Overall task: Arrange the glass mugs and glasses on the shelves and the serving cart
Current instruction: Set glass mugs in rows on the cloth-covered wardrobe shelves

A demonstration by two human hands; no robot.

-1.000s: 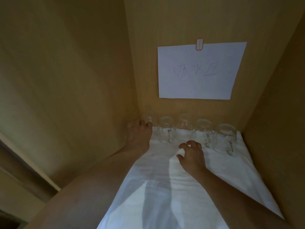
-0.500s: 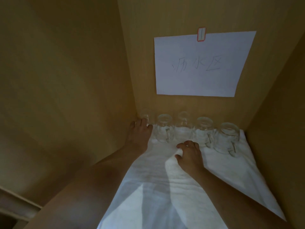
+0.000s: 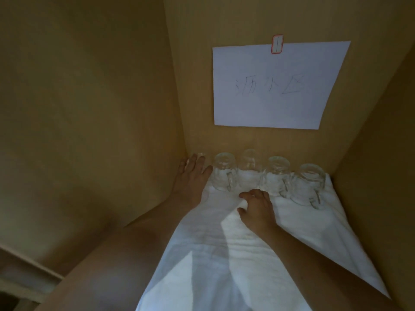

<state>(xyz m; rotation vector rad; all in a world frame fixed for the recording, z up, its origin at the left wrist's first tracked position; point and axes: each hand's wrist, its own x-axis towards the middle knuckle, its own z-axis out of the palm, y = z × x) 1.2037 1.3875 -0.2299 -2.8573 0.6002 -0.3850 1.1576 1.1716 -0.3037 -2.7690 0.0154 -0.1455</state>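
A: What do the mugs look like?

B: Clear glass mugs with side handles [image 3: 225, 173], standing mouth-down in a row on a white cloth [image 3: 224, 254] along the back of a light wooden shelf compartment [image 3: 89, 108].

A: Position against the hands?

B: Left hand [image 3: 192, 178] lies at the row's left end, in the back corner, fingers straight and together. A small glass [image 3: 200, 155] is mostly hidden behind its fingertips; contact unclear. The handled mugs stand just right of it. Right hand [image 3: 257, 207] rests on the cloth just in front of the row's middle, fingers loosely bent, gripping nothing.

A: Count?

B: Four handled mugs plain, plus the partly hidden glass. One cloth. One white paper sheet with handwritten characters [image 3: 276, 86] on the back wall, fixed by one red-edged label [image 3: 277, 44].
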